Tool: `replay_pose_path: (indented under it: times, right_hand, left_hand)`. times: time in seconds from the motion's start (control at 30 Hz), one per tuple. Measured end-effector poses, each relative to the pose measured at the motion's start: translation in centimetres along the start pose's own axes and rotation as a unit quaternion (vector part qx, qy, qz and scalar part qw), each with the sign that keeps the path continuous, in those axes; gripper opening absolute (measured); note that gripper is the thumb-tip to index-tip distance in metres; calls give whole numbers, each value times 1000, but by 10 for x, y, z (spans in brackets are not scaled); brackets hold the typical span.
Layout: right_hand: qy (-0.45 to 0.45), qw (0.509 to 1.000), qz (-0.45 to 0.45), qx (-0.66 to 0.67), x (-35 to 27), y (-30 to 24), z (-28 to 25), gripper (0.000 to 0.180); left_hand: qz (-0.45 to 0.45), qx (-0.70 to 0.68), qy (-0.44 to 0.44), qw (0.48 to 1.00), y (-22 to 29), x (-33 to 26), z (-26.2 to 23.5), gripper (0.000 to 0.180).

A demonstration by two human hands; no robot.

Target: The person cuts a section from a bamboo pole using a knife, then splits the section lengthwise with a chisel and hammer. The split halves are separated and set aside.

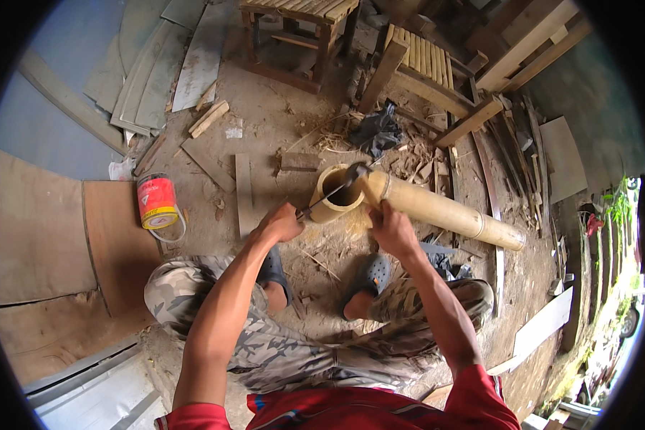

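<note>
A short, thick bamboo section (327, 208) stands on the ground in front of my feet, its hollow end facing up. My left hand (282, 223) is closed round the grip of a hammer (356, 173); its thin shaft crosses the hollow end and its dark, slightly blurred head is at the far right rim. Just right of the section, my right hand (394, 229) is closed on a pale bamboo piece (373, 189); its fingertips are partly hidden. Behind that hand a long bamboo pole (451, 215) lies on the ground, slanting off to the right.
A red and yellow can (157, 201) with a wire handle stands at left beside plywood sheets (118, 244). Slatted bamboo stools (301, 11) are at the back. A black plastic bag (377, 131), wood scraps (243, 190) and shavings lie around. Planks line the right wall.
</note>
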State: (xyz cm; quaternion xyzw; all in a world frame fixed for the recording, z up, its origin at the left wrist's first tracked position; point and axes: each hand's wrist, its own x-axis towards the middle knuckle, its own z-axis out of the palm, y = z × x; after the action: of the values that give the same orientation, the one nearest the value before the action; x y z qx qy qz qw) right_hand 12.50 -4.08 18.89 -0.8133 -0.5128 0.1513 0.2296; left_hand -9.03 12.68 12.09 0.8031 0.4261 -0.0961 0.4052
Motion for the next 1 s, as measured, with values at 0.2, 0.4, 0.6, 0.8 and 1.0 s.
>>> replay_pose_path:
  times: [0.2,0.4,0.6,0.8,1.0]
  right_hand:
    - [189,965,-14,180,-11,-35,-8,21]
    - [-27,999,17,25,-3,4,4,28]
    - [213,950,-58,221,-9,-39,-1,25]
    - [5,999,19,27,-3,-13,5,32]
    - [202,952,-6,231,-10,-22,12,22]
  left_hand:
    - [39,-15,29,999,-6,-2,6,29]
    - [-7,4,-16,1000,10,-3,-6,38]
    - [16,-12,-3,1000,-10,3,3,41]
    - [-22,21,-25,999,-4,3,1,43]
    - [7,5,-16,1000,8,-3,-6,42]
